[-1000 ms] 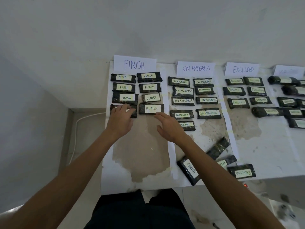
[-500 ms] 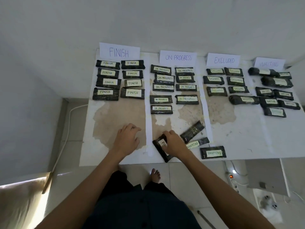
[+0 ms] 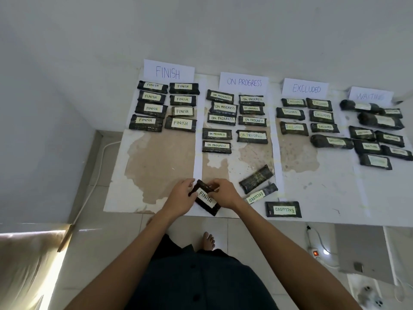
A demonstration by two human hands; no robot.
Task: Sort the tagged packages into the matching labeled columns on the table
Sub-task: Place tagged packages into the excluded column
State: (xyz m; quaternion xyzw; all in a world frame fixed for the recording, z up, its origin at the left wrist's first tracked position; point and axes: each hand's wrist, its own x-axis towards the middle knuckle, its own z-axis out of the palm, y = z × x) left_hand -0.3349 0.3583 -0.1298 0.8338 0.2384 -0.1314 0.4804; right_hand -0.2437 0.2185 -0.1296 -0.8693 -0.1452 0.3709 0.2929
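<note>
A dark package tagged FINISH (image 3: 206,199) sits tilted at the table's near edge, held from both sides by my left hand (image 3: 180,198) and my right hand (image 3: 224,193). Paper signs head four columns: FINISH (image 3: 168,72), ON PROGRESS (image 3: 244,82), EXCLUDED (image 3: 306,88) and WAITING (image 3: 369,96). Each column holds several matching dark packages in rows. Three loose packages lie to the right of my hands: an untagged-side one (image 3: 256,179), a small EXCLUDED one (image 3: 261,194) and another EXCLUDED one (image 3: 283,209).
The table (image 3: 156,166) has a worn brown patch below the FINISH rows. A white wall runs behind the signs. A power strip (image 3: 315,252) with cables lies on the tiled floor at right. My foot (image 3: 209,240) shows under the table edge.
Both hands drew back from the FINISH rows to the near edge. My right hand took the tilted FINISH package, then my left hand joined it on the other side.
</note>
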